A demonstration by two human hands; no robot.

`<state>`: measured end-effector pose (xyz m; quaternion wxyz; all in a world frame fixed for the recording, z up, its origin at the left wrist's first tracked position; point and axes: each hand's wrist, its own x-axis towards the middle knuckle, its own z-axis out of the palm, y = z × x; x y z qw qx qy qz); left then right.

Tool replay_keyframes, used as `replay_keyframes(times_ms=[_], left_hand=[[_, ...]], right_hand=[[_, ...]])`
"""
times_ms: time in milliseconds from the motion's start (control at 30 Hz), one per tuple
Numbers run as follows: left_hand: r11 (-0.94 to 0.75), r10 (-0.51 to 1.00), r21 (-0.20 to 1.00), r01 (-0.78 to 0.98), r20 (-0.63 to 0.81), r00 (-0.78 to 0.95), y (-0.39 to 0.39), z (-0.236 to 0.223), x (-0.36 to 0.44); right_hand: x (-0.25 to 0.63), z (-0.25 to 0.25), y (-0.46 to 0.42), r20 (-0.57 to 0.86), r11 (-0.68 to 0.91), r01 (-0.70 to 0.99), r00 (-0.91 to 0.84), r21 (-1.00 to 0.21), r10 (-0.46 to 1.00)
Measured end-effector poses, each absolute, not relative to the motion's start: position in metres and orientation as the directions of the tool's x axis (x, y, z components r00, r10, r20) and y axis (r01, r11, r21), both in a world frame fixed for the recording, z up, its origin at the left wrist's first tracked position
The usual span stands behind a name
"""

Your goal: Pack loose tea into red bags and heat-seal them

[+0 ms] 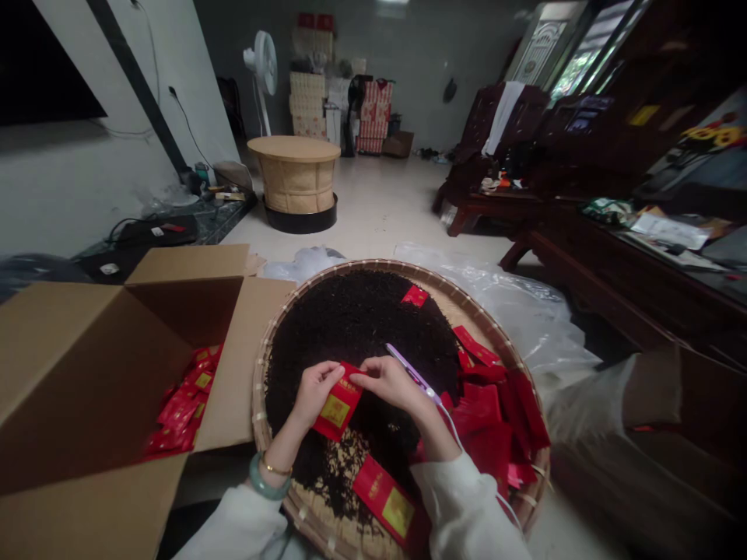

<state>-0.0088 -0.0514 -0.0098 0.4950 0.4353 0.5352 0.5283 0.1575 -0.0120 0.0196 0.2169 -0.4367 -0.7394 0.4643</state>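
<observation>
Leaves (350, 319) lay in a basket (261, 381), packets (484, 404) were heaped at its right, a carton (105, 373) stood to its left, a fan (267, 64) stood behind

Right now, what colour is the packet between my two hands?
The packet is red with a yellow-gold patch, seen best in the head view.

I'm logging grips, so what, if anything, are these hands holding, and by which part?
The left hand and right hand pinch a red packet by its upper end, above the gold label.
</observation>
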Motion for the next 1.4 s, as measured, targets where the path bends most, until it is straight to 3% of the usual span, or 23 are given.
replay_keyframes(times_ms=[267, 400, 500, 633, 767, 900, 1067, 1167, 1267, 1400], left_hand=[[0.017, 0.994, 0.999, -0.048, -0.022, -0.109, -0.051, -0.011, -0.011], [0.02, 0.992, 0.998, -0.061, -0.027, -0.127, -0.051, -0.011, -0.01], [0.035, 0.988, 0.994, -0.107, -0.051, -0.149, -0.051, -0.01, -0.009], [0.031, 0.978, 0.995, -0.099, -0.051, -0.201, -0.052, -0.01, -0.009], [0.014, 0.978, 0.999, -0.032, -0.02, -0.205, -0.052, -0.011, -0.01], [0.012, 0.975, 0.999, -0.048, -0.022, -0.222, -0.052, -0.011, -0.009], [0.041, 0.957, 0.99, -0.136, -0.078, -0.278, -0.051, -0.012, -0.008], [0.064, 0.952, 0.982, -0.18, -0.114, -0.284, -0.051, -0.011, -0.008], [0.101, 0.966, 0.962, -0.254, -0.156, -0.206, -0.052, -0.008, -0.007], [0.277, 0.961, 0.905, -0.322, -0.262, 0.09, -0.055, -0.005, -0.004]], right_hand=[[0.154, 0.034, -0.015, -0.118, 0.34, 0.503, -0.677, -0.795, 0.726], [0.151, 0.035, -0.019, 0.012, 0.388, 0.556, -0.562, -0.735, 0.827], [0.15, 0.033, -0.02, 0.103, 0.369, 0.495, -0.485, -0.787, 0.869], [0.151, 0.029, -0.019, 0.016, 0.306, 0.403, -0.584, -0.862, 0.812], [0.152, 0.027, -0.015, -0.036, 0.282, 0.424, -0.603, -0.861, 0.797], [0.149, 0.022, -0.013, 0.049, 0.317, 0.421, -0.535, -0.85, 0.843], [0.137, 0.005, -0.017, 0.046, 0.104, 0.246, -0.23, -0.964, 0.972], [0.133, -0.003, -0.019, -0.051, -0.015, 0.153, -0.236, -0.988, 0.971], [0.135, -0.006, -0.02, -0.057, -0.021, 0.147, -0.242, -0.989, 0.969], [0.139, -0.004, -0.019, 0.037, 0.064, 0.183, -0.144, -0.981, 0.989]])
